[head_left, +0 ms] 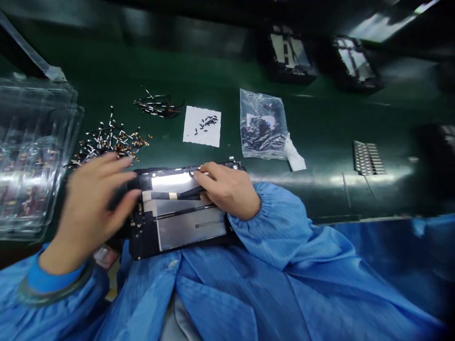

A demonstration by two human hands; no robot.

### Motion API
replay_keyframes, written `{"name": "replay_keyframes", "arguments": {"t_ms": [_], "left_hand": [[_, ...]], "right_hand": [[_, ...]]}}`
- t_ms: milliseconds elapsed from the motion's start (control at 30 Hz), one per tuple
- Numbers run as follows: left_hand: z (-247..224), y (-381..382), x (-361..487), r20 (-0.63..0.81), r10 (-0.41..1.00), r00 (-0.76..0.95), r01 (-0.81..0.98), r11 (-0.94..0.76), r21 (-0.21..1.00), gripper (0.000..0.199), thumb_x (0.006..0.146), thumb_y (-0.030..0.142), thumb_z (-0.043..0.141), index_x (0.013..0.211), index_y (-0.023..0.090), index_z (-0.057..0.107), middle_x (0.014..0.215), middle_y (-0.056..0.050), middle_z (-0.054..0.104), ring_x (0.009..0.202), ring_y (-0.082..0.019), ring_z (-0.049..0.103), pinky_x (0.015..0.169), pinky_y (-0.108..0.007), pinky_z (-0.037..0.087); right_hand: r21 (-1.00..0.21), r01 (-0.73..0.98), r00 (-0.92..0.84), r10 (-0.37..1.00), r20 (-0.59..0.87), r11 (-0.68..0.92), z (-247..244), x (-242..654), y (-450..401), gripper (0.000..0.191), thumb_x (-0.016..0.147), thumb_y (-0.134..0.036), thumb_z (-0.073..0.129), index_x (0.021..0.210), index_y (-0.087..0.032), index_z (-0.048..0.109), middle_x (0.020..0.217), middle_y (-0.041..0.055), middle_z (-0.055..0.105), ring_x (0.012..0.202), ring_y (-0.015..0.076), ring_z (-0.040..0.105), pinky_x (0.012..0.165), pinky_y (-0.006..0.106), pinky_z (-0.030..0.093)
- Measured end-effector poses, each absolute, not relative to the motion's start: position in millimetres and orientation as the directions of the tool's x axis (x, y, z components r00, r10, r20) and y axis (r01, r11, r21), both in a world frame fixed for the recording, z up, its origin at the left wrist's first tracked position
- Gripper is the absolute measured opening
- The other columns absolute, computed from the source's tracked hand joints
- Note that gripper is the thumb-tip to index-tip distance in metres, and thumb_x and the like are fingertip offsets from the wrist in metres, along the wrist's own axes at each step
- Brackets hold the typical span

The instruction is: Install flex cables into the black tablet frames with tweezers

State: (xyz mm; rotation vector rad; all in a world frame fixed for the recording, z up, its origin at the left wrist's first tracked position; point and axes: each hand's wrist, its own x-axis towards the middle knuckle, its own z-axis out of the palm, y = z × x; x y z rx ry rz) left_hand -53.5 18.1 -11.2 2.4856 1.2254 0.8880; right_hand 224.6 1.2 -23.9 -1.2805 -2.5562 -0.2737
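An opened tablet [192, 229] lies tilted at the table's front edge against my body, its silver battery panels and black frame exposed. My right hand [229, 187] rests over its upper edge, thumb and forefinger pressed together beside a small dark curved strip. Whether the fingers grip that strip is hard to make out. Blurred by motion, my left hand [97, 201] hovers at the tablet's left side with fingers apart and nothing visible in them. Just beyond it is a loose pile of small flex cables [110, 139], partly hidden by the fingers.
Clear plastic trays [31, 161] are stacked at left. Farther back lie dark cables [158, 106], white paper [199, 135] with small black pieces, and a clear bag [263, 125] of dark parts. A strip of small metallic parts [368, 158] lies right; dark stacks [289, 54] stand behind.
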Motion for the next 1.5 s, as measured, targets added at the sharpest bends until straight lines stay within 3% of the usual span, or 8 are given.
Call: {"name": "replay_keyframes", "arguments": {"t_ms": [100,200,467,767,900,1133,1267,1500], "left_hand": [[-20.7,38.5,-13.8,0.343,0.55,0.761,0.451,-0.83,0.329,0.023,0.092,0.022,0.052,0.114,0.021,0.058,0.131,-0.01,0.062,0.129,-0.026,0.053,0.106,-0.049,0.045],[-25.3,47.1,5.8,0.281,0.491,0.825,0.42,-0.864,0.277,0.023,0.094,0.02,0.046,0.113,0.019,0.061,0.129,-0.009,0.064,0.133,-0.026,0.049,0.112,-0.05,0.038],[-29.5,49.7,3.3,0.252,0.494,0.832,0.421,-0.859,0.292,0.041,0.089,0.011,0.047,0.127,0.023,0.059,0.128,-0.009,0.066,0.126,-0.025,0.057,0.114,-0.055,0.035],[-29.9,48.8,5.9,0.263,0.493,0.829,0.421,-0.861,0.286,0.039,0.089,0.013,0.051,0.123,0.029,0.061,0.13,-0.005,0.064,0.127,-0.027,0.055,0.114,-0.054,0.035],[-30.4,48.0,5.7,0.274,0.457,0.846,0.409,-0.887,0.217,0.038,0.09,0.013,0.051,0.125,0.025,0.06,0.131,-0.007,0.064,0.128,-0.028,0.054,0.114,-0.055,0.035],[-31.9,48.4,6.8,0.231,0.514,0.826,0.442,-0.846,0.3,0.039,0.09,0.014,0.05,0.125,0.031,0.06,0.132,-0.004,0.063,0.128,-0.027,0.054,0.113,-0.056,0.036],[-30.6,48.5,6.7,0.269,0.48,0.835,0.415,-0.871,0.264,0.039,0.09,0.014,0.051,0.126,0.028,0.06,0.131,-0.006,0.063,0.127,-0.028,0.055,0.113,-0.055,0.037],[-25.7,47.3,6.9,0.205,0.388,0.898,0.385,-0.921,0.058,0.037,0.093,0.01,0.044,0.128,0.011,0.056,0.13,-0.016,0.062,0.124,-0.03,0.056,0.108,-0.052,0.04]], "right_hand": [[0.035,0.816,-0.56,0.774,0.295,0.577,-23.1,222.5,1.7,0.019,0.091,-0.014,0.048,0.091,-0.017,0.067,0.091,0.007,0.065,0.07,0.0146,0.052,0.056,0.029,0.03],[0.052,0.819,-0.56,0.776,0.292,0.571,-21.5,221.0,2.0,0.021,0.092,-0.014,0.047,0.092,-0.018,0.067,0.089,0.0063,0.066,0.071,0.0148,0.054,0.056,0.029,0.03],[-0.059,0.798,-0.568,0.781,0.259,0.599,-12.4,241.0,-7.3,0.031,0.099,-0.012,0.037,0.106,-0.014,0.068,0.089,0.0066,0.068,0.076,0.0139,0.059,0.059,0.027,0.036],[0.166,0.791,-0.602,0.702,0.381,0.588,-23.4,252.8,-13.9,0.028,0.098,-0.015,0.042,0.111,-0.017,0.067,0.094,0.0045,0.071,0.073,0.0138,0.055,0.061,0.028,0.039],[0.162,0.806,-0.577,0.693,0.432,0.57,-28.0,252.6,-12.1,0.024,0.096,-0.015,0.048,0.108,-0.018,0.069,0.093,0.0034,0.071,0.074,0.0139,0.054,0.061,0.027,0.039],[0.147,0.805,-0.573,0.69,0.442,0.575,-29.4,252.0,-11.5,0.023,0.095,-0.013,0.049,0.108,-0.016,0.068,0.092,0.0044,0.071,0.074,0.0146,0.054,0.06,0.028,0.039],[0.162,0.808,-0.573,0.692,0.439,0.566,-29.5,251.7,-10.5,0.023,0.096,-0.014,0.049,0.107,-0.017,0.068,0.092,0.0032,0.072,0.073,0.0142,0.054,0.06,0.028,0.041],[0.156,0.802,-0.577,0.68,0.452,0.577,-30.6,250.4,-9.4,0.02,0.095,-0.014,0.05,0.105,-0.016,0.068,0.093,0.0041,0.072,0.074,0.0152,0.054,0.06,0.029,0.042]]}}
